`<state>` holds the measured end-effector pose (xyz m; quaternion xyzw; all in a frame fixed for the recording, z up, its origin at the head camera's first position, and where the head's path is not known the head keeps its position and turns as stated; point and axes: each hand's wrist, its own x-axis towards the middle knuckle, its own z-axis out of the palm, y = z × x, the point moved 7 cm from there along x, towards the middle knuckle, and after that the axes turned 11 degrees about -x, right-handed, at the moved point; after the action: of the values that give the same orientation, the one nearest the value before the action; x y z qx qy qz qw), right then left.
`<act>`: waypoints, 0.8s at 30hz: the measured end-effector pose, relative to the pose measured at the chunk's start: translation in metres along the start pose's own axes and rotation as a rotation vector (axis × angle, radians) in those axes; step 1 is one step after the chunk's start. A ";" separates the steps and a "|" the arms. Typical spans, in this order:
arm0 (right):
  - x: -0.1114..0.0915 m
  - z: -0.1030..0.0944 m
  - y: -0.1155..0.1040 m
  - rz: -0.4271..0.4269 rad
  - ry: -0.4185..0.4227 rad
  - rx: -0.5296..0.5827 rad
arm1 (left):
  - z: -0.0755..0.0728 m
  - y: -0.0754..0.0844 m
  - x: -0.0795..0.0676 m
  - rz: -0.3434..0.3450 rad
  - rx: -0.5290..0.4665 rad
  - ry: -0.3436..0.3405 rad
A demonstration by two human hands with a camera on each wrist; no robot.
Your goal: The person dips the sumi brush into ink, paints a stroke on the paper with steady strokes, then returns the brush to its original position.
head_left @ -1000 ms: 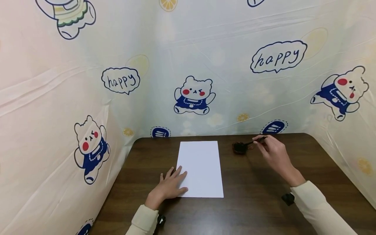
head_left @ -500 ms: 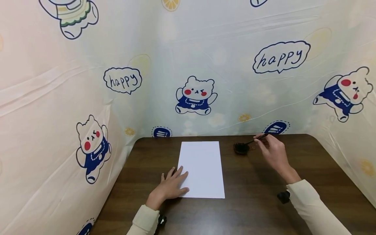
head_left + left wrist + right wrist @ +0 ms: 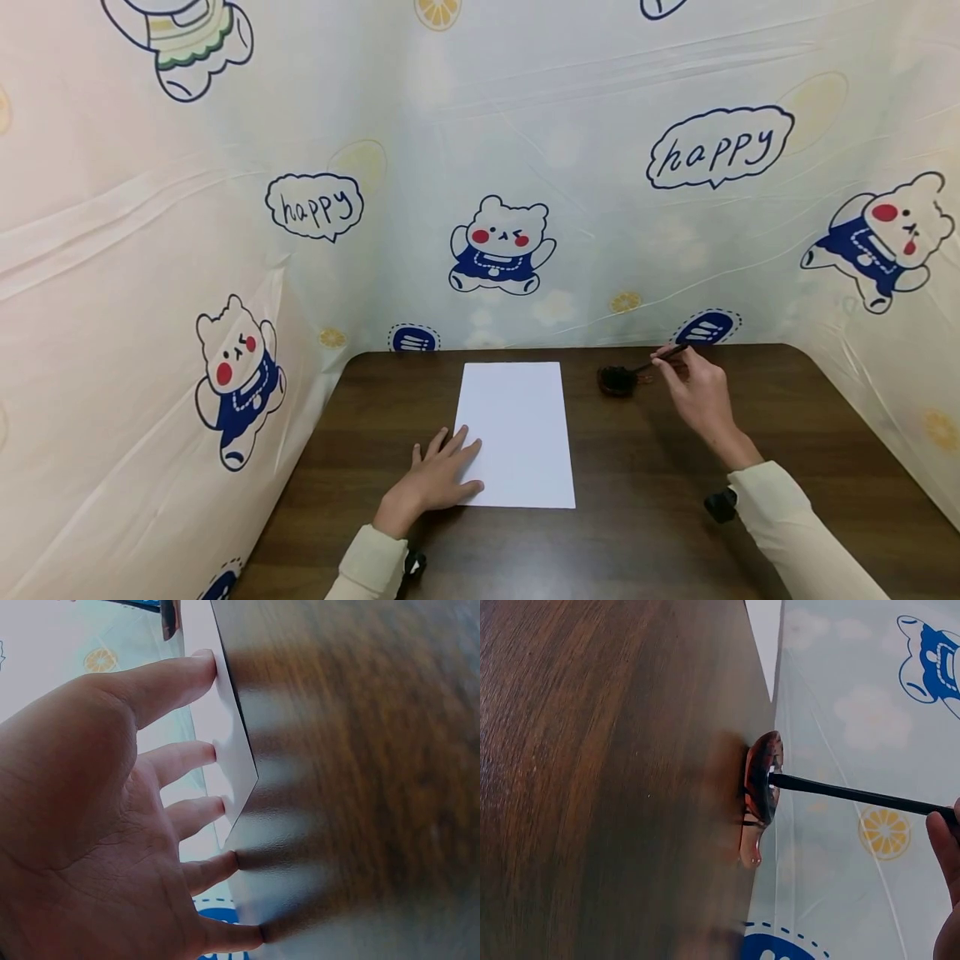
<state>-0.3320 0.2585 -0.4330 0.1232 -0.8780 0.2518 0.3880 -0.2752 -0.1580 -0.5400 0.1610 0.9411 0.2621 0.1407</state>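
A blank white sheet of paper (image 3: 517, 433) lies on the table. My left hand (image 3: 435, 477) rests spread at its left edge. In the left wrist view, the thumb and two fingers touch the paper (image 3: 232, 776), while the other two fingertips touch the wood. To the right of the sheet sits a small dark reddish-brown dish (image 3: 618, 382) that looks black inside. My right hand (image 3: 705, 400) pinches a slim black brush (image 3: 667, 355) by its upper part. The brush slants down into the dish (image 3: 759, 784); its tip is hidden there.
The dark wooden table (image 3: 637, 542) has a rounded far edge. A pale printed curtain (image 3: 585, 167) with bears and "happy" bubbles hangs close behind it and on both sides. A small black device (image 3: 722, 505) is worn at the right wrist.
My right wrist and forearm have shifted slightly left while the brush stays in the dish. The left hand and paper keep their places; the view has moved a little.
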 end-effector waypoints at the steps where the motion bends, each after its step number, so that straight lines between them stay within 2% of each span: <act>1: -0.001 0.000 0.001 0.006 -0.003 -0.002 | 0.000 0.000 0.000 -0.001 -0.001 0.000; 12: -0.001 -0.002 0.009 0.042 -0.039 -0.036 | 0.000 0.000 0.000 0.001 -0.009 0.000; 24: 0.000 -0.005 0.006 0.037 -0.025 -0.024 | 0.001 0.000 -0.001 0.000 -0.022 -0.005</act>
<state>-0.3313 0.2661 -0.4318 0.1053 -0.8878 0.2469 0.3739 -0.2740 -0.1576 -0.5406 0.1599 0.9377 0.2722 0.1450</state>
